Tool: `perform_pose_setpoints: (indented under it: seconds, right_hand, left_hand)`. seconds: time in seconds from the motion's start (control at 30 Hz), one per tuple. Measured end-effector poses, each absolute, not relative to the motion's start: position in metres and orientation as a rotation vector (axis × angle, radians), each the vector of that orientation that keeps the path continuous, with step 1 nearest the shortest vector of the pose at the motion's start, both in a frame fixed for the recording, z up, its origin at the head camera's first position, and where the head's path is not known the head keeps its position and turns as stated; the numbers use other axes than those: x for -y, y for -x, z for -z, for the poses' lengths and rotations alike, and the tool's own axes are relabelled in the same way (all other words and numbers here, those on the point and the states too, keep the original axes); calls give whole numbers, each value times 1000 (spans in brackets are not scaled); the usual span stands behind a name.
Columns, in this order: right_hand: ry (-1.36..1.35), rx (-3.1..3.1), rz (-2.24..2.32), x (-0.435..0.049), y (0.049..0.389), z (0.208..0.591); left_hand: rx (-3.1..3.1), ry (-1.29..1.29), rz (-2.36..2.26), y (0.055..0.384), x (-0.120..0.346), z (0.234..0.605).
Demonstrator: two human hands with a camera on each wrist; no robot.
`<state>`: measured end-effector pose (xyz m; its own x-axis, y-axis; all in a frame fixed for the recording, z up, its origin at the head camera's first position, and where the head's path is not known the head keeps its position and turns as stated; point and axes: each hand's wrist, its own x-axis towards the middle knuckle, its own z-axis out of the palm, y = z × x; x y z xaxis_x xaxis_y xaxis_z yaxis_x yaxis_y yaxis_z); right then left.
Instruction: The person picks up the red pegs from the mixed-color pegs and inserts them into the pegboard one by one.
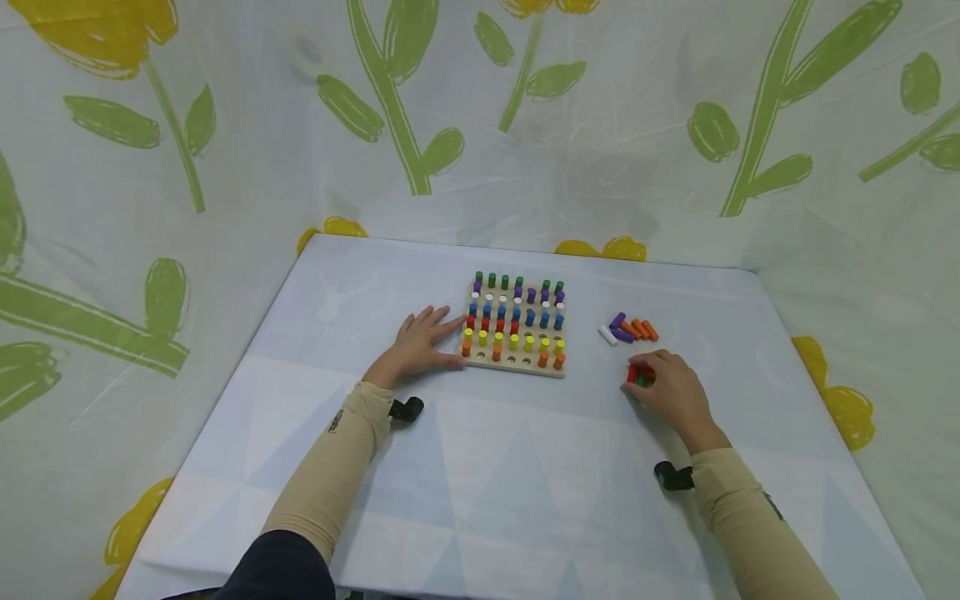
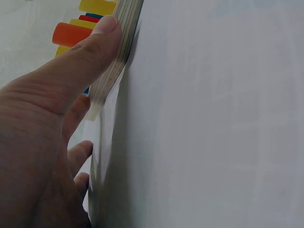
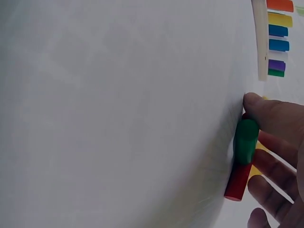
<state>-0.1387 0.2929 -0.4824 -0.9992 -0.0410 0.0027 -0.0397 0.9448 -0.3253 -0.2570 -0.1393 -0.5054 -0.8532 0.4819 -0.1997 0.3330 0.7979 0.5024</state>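
A wooden pegboard (image 1: 517,367) holds rows of green, purple, white, blue, red, yellow and orange pegs; bare holes show in its near rows. My left hand (image 1: 422,342) rests at its left side with fingers spread. In the left wrist view, the left thumb (image 2: 90,50) presses against the board's layered edge (image 2: 124,42), beside an orange peg (image 2: 71,34). Right of the board, my right hand (image 1: 671,392) bends over red and green pegs on the table, pinching a red peg (image 1: 632,373). In the right wrist view, a green peg (image 3: 247,142) lies against a red one (image 3: 237,183).
Loose purple, white and orange pegs lie beyond my right hand, among them a white peg (image 1: 607,335) and an orange peg (image 1: 649,330). A pale patterned cloth covers the table (image 1: 480,475). Flower-printed curtains (image 1: 600,167) stand behind and at the sides.
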Motion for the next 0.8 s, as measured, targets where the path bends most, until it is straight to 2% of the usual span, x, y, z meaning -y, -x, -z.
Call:
perform_pose_setpoints:
  seconds: [0.8]
  right_hand:
    - [72, -3108, 507, -288, 142, 483]
  left_hand:
    - [-2677, -635, -642, 257, 139, 506]
